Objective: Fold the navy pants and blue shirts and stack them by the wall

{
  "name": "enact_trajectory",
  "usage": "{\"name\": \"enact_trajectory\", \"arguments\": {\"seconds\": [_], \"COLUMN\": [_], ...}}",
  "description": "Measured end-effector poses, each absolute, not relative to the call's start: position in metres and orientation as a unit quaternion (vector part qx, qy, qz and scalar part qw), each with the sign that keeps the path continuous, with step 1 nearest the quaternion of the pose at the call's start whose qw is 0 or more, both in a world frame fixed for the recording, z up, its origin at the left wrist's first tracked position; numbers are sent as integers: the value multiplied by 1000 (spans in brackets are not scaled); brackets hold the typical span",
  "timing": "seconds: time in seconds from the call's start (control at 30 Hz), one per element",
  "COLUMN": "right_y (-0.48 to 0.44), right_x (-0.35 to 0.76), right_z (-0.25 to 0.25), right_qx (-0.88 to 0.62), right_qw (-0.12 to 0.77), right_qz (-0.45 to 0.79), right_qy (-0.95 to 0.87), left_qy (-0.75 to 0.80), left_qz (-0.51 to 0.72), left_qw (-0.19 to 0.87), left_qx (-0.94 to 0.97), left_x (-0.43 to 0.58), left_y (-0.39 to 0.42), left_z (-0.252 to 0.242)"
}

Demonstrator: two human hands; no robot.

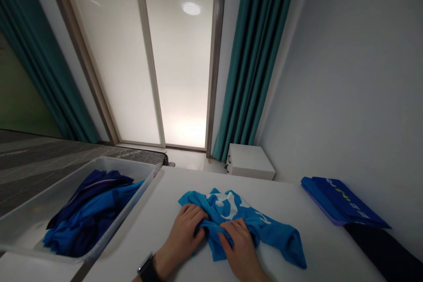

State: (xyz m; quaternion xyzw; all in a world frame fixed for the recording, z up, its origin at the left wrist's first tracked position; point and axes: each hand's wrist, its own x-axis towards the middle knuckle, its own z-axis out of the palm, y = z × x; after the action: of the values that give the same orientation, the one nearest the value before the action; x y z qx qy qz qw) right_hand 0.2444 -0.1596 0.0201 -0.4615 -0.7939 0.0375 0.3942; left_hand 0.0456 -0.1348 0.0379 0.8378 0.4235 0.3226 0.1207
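Note:
A bright blue garment with white print (231, 205) lies crumpled on the white table (158, 211), one narrow part stretching out to the right. On its left part rests my left hand (188, 227), fingers curled over the fabric, with a dark watch on the wrist. My right hand (240, 244) grips the near middle of the cloth between thumb and fingers. Both hands are close together, with bunched fabric between them. The garment's exact kind is hard to make out in its folds.
At the left, a translucent plastic bin (147, 172) holds blue and navy clothes (95, 207). Folded blue garments (343, 202) lie at the table's right, beside black cloth (383, 246). A white cabinet (251, 161) stands beyond the table, near teal curtains (254, 61).

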Motion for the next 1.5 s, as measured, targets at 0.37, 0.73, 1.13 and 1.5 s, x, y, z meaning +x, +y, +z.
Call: {"name": "enact_trajectory", "arguments": {"seconds": [0.37,0.73,1.13,1.5], "right_y": [-159,-163,-137,-135], "right_x": [253,235,313,301], "right_z": [25,12,28,36], "right_qx": [-453,-463,-573,-599], "right_qw": [450,337,504,498], "right_qz": [17,-100,8,168], "right_qy": [-769,-814,-647,-604], "left_qy": [467,413,420,466], "left_qz": [512,645,720,479], "left_qw": [427,630,535,114], "left_qx": [581,127,136,735], "left_x": [13,14,-17,9], "left_y": [-118,-103,-93,-117], "left_z": [30,51,46,41]}}
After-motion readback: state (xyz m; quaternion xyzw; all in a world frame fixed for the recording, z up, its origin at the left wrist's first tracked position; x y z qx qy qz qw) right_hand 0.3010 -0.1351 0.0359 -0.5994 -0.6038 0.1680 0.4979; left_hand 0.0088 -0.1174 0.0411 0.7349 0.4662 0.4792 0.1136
